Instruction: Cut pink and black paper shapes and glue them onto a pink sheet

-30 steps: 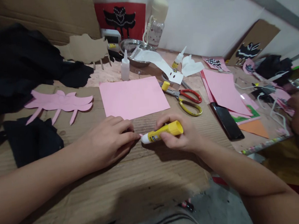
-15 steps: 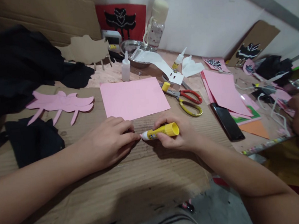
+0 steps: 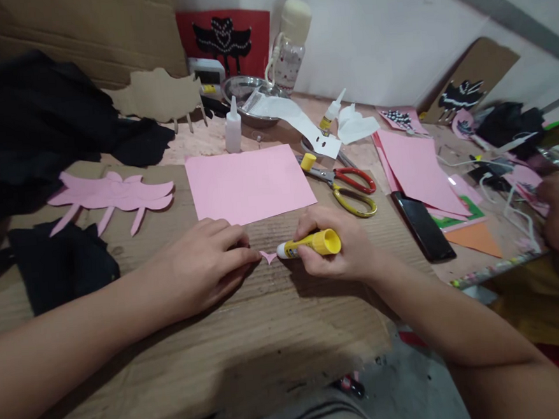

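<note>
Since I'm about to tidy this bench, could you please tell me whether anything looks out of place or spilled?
I see nothing spilled. The yellow cap sits loose by the scissors, apart from the uncapped glue stick. The white strip also looks askew, drooping from the metal bowl instead of lying flat.

Both forearms [image 3: 420, 305] angled inward; the left hand [image 3: 210, 256] lay palm down, the right hand [image 3: 339, 243] curled tight.
</note>
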Motion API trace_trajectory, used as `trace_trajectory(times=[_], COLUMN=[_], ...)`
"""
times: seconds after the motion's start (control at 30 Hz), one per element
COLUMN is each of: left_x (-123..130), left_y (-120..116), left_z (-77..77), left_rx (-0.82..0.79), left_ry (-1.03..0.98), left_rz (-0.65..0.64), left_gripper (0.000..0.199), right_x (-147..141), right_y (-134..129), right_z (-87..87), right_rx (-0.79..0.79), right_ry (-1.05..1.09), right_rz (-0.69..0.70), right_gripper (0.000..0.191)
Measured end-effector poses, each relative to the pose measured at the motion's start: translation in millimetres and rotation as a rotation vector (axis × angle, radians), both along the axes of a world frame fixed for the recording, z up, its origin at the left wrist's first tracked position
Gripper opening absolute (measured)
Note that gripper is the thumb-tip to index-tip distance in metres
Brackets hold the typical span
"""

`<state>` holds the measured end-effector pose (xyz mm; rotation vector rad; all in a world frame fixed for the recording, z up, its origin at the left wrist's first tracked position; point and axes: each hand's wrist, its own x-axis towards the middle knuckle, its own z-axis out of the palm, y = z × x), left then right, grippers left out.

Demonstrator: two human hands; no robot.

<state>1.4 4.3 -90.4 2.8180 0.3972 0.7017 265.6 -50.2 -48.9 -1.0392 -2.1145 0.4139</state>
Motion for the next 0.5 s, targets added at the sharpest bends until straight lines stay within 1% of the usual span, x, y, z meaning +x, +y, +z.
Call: trace_trajectory(times=[0.07, 0.13, 0.23, 0.3, 0.5], left_x=[0, 1, 1, 1, -1], left_y=[0, 0, 0, 0, 2], left_z=[0.7, 1.5, 2.1, 1.6, -2.3], left_rx=[0.0, 0.006, 0.028, 0.047, 0.131], left_ry=[-0.003, -0.007, -0.006, -0.007, -0.014], left_rz=[-0.001, -0.004, -0.007, -0.01, -0.051], left_gripper=[0.028, 0.03, 0.031, 0.03, 0.029], right_x=[3, 6, 8, 6, -3], right_y=[-2, -3, -3, -3, -3], right_z=[-0.8, -2.2, -3.4, -2.7, 1.5], right_rx=[-0.039, -0.075, -0.079, -0.097, -0.139], right_ry=[0.071, 0.185, 0.299, 0.293, 0.205], right_rz=[-0.043, -0.119, -0.19, -0.176, -0.053], right_gripper=[0.008, 0.006, 0.005, 0.006, 0.005])
